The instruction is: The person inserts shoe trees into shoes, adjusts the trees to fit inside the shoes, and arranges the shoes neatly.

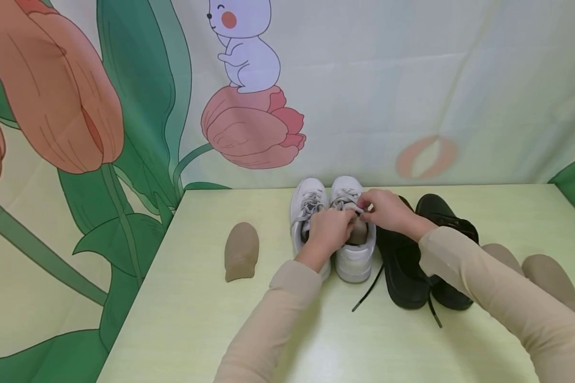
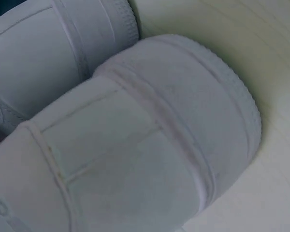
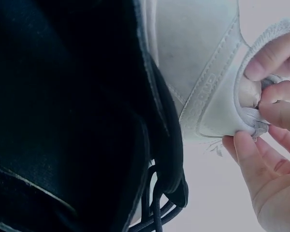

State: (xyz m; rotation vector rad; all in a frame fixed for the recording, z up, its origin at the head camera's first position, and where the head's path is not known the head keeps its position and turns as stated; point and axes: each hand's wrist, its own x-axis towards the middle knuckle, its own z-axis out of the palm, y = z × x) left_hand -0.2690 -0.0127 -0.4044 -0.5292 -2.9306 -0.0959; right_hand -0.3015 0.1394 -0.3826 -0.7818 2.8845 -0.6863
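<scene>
A pair of white lace-up sneakers stands toes away from me in the head view. Both hands work at the opening of the right-hand white sneaker (image 1: 353,266). Inside it sits a beige rounded insert (image 1: 359,231), partly hidden by fingers. My left hand (image 1: 329,227) reaches across the left-hand white sneaker (image 1: 309,194), its curled fingers gripping the insert's front end. My right hand (image 1: 388,210) comes in from the right, thumb and fingers pinching the shoe tongue (image 3: 253,116). The left wrist view shows only the white sneakers' outer side and heel (image 2: 183,96).
A pair of black shoes (image 1: 407,287) with loose laces stands right of the white ones, partly under my right forearm. Another beige insert (image 1: 241,250) lies on the table (image 1: 196,330) at left. Two more inserts (image 1: 548,271) lie at far right. A printed cloth (image 1: 364,106) hangs behind.
</scene>
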